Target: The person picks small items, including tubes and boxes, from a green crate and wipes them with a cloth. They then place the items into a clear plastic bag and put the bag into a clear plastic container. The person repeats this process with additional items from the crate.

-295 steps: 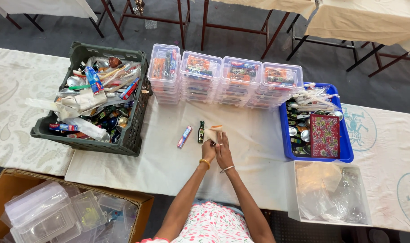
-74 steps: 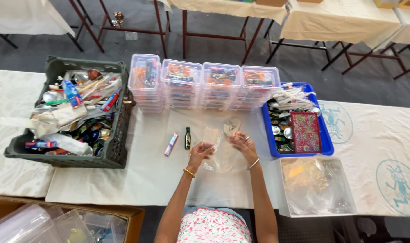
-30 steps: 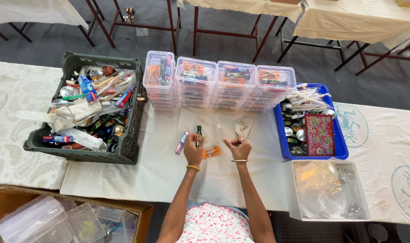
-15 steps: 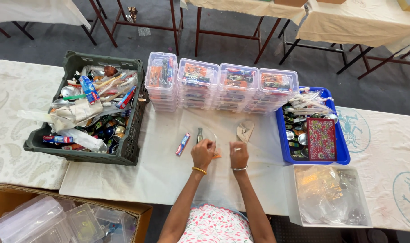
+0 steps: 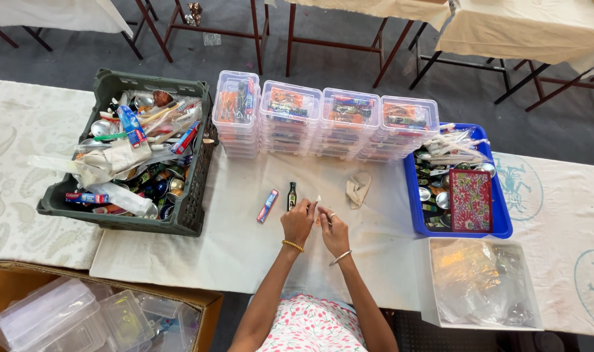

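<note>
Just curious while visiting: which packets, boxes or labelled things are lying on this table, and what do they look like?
Small blue-and-red tube packet: flat on the cloth, left of the hands.
Small dark bottle with pale label: beside the left hand.
Red patterned flat box: in the blue plastic tray.
Clear stacked plastic boxes: row behind, colourful contents.

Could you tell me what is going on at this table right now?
A person stands at a cloth-covered table, both hands together over a small pale item. The left hand and right hand pinch it; what it is cannot be told. A small dark bottle and a small tube lie just left.
</note>
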